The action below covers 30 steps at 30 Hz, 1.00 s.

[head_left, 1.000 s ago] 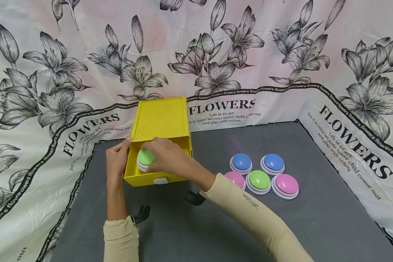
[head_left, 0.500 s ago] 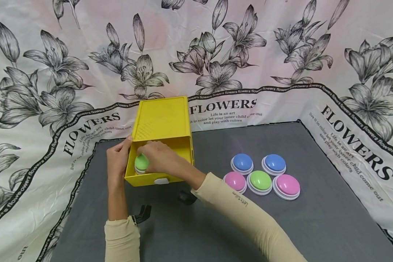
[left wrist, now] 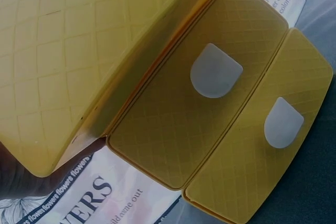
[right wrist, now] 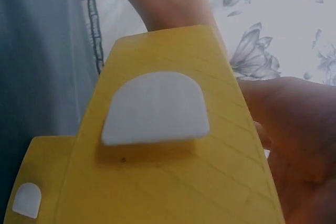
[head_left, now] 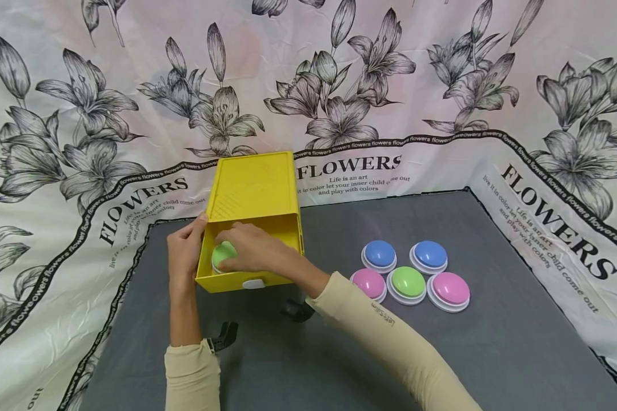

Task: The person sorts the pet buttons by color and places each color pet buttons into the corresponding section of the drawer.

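A yellow drawer cabinet [head_left: 254,185] stands at the back of the table with its top drawer [head_left: 283,228] pulled out. My left hand [head_left: 183,251] grips the left side of that drawer near the cabinet's corner; its fingers are partly hidden behind the wall. Inside the drawer, at the left, is a green-domed push button [head_left: 223,254] with a white base. My right hand [head_left: 254,248] reaches in over the front and holds this button, thumb at its near side, fingertips out of sight. The right wrist view shows the drawer front with its white handle [right wrist: 157,108], my right hand [right wrist: 289,129] behind it.
Right of the cabinet sit two blue buttons [head_left: 380,254], two pink buttons [head_left: 451,289] and one green button [head_left: 408,282] on the grey table cloth [head_left: 514,342]. Two lower drawers [left wrist: 168,140] stay closed, with white handles. A flower-printed sheet [head_left: 339,85] rises behind.
My right hand has moved the green button slightly left and lower within the drawer. My left hand keeps its hold on the drawer's side.
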Each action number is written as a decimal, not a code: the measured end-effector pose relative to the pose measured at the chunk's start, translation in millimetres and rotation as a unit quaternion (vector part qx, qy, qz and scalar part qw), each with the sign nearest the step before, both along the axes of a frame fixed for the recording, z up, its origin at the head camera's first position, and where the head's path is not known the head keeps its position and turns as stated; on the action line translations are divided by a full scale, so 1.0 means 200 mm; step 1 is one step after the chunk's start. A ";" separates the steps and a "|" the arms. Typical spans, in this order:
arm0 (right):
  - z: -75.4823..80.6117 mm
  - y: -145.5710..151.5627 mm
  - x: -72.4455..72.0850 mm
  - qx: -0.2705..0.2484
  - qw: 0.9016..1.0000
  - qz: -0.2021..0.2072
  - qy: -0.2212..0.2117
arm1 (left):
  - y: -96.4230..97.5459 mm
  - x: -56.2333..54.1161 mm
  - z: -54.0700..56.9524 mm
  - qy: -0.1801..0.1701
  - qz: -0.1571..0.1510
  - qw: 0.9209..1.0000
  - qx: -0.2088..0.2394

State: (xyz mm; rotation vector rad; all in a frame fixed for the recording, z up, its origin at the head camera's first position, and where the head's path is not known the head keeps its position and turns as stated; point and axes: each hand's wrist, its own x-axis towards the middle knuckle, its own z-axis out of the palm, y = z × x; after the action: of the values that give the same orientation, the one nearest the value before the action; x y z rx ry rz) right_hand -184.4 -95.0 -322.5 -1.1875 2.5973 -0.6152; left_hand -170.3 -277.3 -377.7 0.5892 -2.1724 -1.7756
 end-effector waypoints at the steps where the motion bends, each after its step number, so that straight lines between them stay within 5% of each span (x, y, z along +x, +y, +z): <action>1: 0.00 0.01 0.01 -0.015 1.000 -0.008 -0.005 | 0.00 0.00 0.00 -0.001 -0.002 1.000 0.002; 9: 0.02 0.20 0.09 -0.177 0.982 -0.069 0.020 | 0.01 0.00 0.01 0.003 -0.009 1.000 0.016; 19: -0.01 0.60 0.09 -0.257 0.947 -0.170 0.094 | 0.00 0.00 0.01 -0.006 -0.004 1.000 0.011; 23: -0.09 0.78 0.08 -0.249 0.939 -0.221 0.086 | -0.01 0.00 0.01 -0.010 -0.001 1.000 0.011; 30: -0.25 1.04 0.07 -0.145 0.950 -0.273 0.033 | -0.01 0.00 0.01 -0.014 -0.007 1.000 0.007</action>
State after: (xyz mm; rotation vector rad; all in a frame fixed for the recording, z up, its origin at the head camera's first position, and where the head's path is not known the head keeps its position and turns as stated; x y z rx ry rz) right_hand -170.9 113.2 -372.1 -0.5327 2.9783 -1.1074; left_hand -170.2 -278.4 -375.4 0.6067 -2.1902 -1.8015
